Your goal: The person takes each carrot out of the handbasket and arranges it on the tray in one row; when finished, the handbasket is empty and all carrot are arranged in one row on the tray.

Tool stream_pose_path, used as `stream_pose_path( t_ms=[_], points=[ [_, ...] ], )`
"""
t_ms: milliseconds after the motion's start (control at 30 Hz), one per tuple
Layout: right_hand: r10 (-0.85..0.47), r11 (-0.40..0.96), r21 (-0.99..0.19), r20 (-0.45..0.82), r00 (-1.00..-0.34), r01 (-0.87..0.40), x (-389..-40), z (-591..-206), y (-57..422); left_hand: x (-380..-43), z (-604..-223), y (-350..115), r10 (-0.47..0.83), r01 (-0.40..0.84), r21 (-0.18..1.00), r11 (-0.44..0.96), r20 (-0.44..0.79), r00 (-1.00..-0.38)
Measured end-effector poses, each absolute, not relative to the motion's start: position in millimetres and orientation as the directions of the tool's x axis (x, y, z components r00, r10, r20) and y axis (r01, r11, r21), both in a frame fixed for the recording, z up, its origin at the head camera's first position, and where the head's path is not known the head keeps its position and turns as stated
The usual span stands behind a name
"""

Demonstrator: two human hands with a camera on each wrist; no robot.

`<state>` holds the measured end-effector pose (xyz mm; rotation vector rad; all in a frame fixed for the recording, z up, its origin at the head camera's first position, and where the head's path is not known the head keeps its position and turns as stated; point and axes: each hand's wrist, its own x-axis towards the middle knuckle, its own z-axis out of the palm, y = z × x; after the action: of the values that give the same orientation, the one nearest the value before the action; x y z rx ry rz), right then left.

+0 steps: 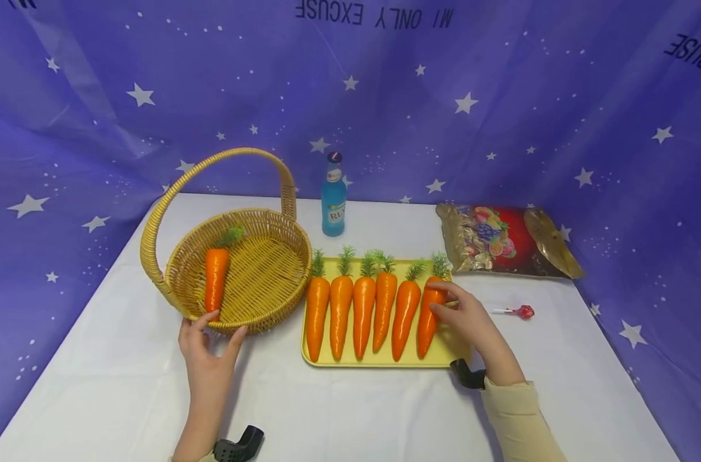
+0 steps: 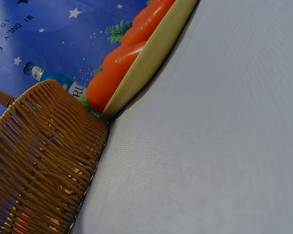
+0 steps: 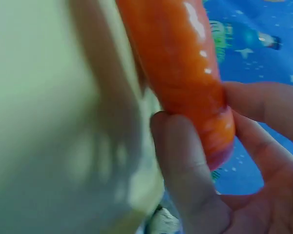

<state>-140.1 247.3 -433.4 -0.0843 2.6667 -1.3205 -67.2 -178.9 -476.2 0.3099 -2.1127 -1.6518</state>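
Observation:
The right hand (image 1: 470,316) pinches the rightmost orange carrot (image 1: 428,321) between thumb and fingers, near its leafy end. That carrot lies on a yellow tray (image 1: 455,350), at the end of a row of several carrots (image 1: 363,317). The right wrist view shows the thumb (image 3: 180,151) and fingers on either side of the carrot (image 3: 178,58). The left hand (image 1: 204,359) holds the near rim of a wicker basket (image 1: 275,316), fingers at the rim and thumb against its outside. Inside the basket, one carrot (image 1: 216,276) leans against the left part, green top away.
A blue bottle (image 1: 334,208) stands behind the tray. At the back right lies a red and gold candy bag (image 1: 506,240), with a red lollipop (image 1: 523,312) in front of it. The basket's tall handle (image 1: 243,152) arches up. A purple star-printed cloth (image 1: 385,115) encloses the white table.

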Motion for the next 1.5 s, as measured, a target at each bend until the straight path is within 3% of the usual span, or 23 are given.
stream_pose_path(
  t_ms=[167, 400, 567, 667, 800, 1067, 1500],
  points=[
    [-0.135, 0.693, -0.720, -0.172, -0.976, 0.031, -144.4, -438.3, 236.2, -65.0, -475.5, -180.3, -0.434, 0.061, 0.966, 0.250, 0.168, -0.885],
    [-0.122, 0.810, -0.587, -0.190, -0.974, 0.013, -141.7, -427.5, 226.5, -57.7, -446.1, -170.1, -0.427, 0.097, 0.967, 0.235, 0.193, -0.883],
    [-0.038, 0.894, -0.449, -0.079, -0.996, 0.002, -136.9, -414.8, 227.2, -60.1, -445.7, -167.5, -0.411, 0.101, 0.968, 0.230, 0.191, -0.891],
    [-0.017, 0.905, -0.424, 0.030, -0.999, -0.029, -140.4, -404.6, 222.9, -65.1, -456.9, -171.6, -0.408, 0.083, 0.968, 0.236, 0.176, -0.896],
    [-0.101, 0.862, -0.488, 0.092, -0.991, -0.133, -149.8, -392.3, 198.6, -68.9, -472.1, -178.7, -0.414, 0.074, 0.966, 0.249, 0.176, -0.893],
    [-0.341, 0.688, -0.657, 0.084, -0.936, -0.309, -166.1, -375.8, 117.3, -66.7, -474.6, -180.3, -0.423, 0.082, 0.963, 0.257, 0.189, -0.886],
    [-0.587, 0.579, -0.686, 0.025, -0.809, -0.441, -194.5, -362.8, 6.8, -67.7, -475.3, -181.2, -0.420, 0.090, 0.958, 0.272, 0.202, -0.885]
  ],
)
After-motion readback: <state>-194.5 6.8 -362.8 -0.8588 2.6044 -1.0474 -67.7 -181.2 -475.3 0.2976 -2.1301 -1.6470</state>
